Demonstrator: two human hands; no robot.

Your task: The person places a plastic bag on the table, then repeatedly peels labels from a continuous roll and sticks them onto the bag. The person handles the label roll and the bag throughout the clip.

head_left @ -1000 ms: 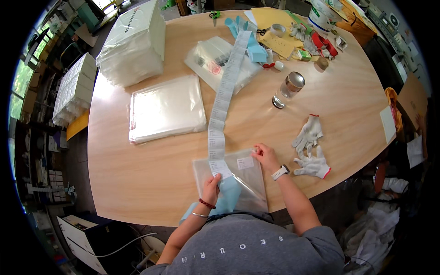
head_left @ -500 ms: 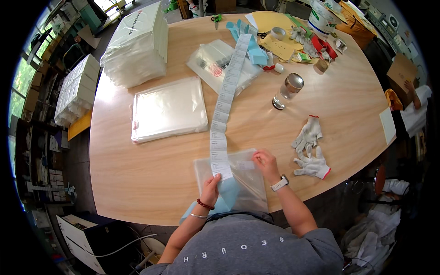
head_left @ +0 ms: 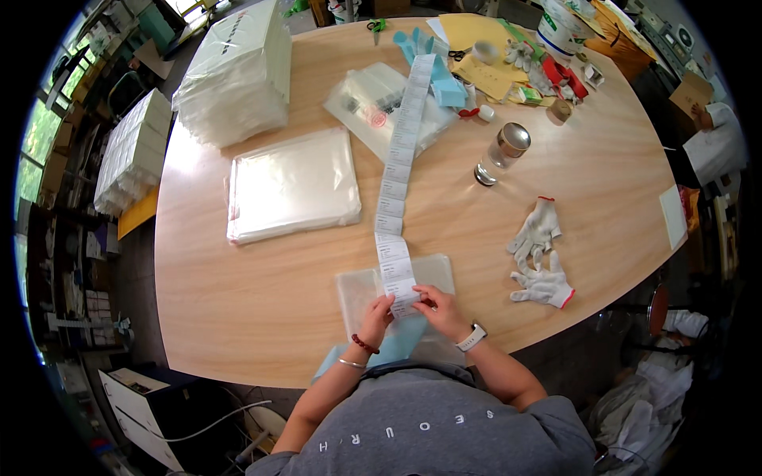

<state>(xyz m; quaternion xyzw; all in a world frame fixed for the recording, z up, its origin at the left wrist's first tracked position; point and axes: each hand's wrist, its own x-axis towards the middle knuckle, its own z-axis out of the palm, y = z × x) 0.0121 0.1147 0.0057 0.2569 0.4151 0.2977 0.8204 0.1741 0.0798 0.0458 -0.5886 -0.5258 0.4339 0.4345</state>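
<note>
A long strip of white printed labels [head_left: 394,190] runs from the far side of the table down to my hands. My left hand [head_left: 377,319] pinches its near end at the left edge. From the right, my right hand [head_left: 442,311] has thumb and fingers closed on the strip's right edge, at a label. Light blue backing [head_left: 405,337] hangs below my hands toward my lap. Beneath the strip lies a clear plastic bag [head_left: 359,287], partly hidden by my hands and the strip.
A stack of clear bags [head_left: 294,186] lies left, with a tall wrapped stack [head_left: 232,87] behind it. More bags [head_left: 361,103] lie under the strip's far part. To the right are a glass bottle [head_left: 500,155] and white work gloves [head_left: 542,278]. Scissors [head_left: 376,28] lie at the back.
My right hand has moved left from the bag's upper right corner to the strip's near end. The strip's near part has shifted slightly right with my left hand.
</note>
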